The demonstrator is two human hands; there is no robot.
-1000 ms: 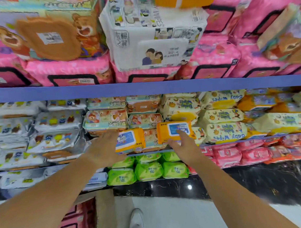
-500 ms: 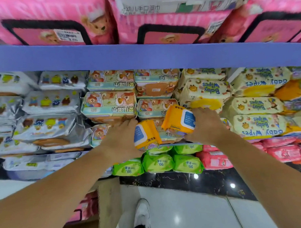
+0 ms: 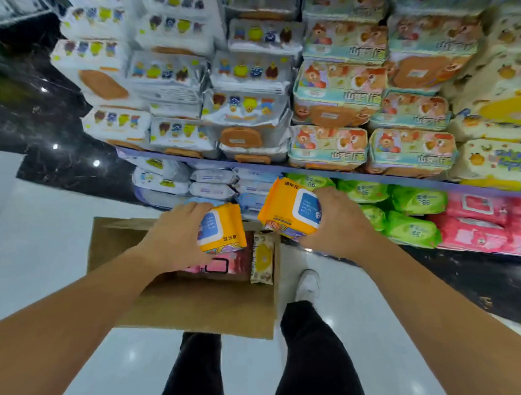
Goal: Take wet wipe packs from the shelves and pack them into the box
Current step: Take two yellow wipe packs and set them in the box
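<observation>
Shop aisle, stocked shelves (image 3: 326, 168) behind. Left hand (image 3: 173, 233) fingers curled round orange pack (image 3: 222, 228) over open box (image 3: 198, 303); right hand (image 3: 338, 221) clamps second pack (image 3: 289, 209) just beside — both poised for drop-in.

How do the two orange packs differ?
The left pack hangs lower, over the box; the right pack sits higher, mostly past the box's right edge. The left hand grips the left pack's left side, the right hand the right pack's right side. Both are orange with blue lids.
</observation>
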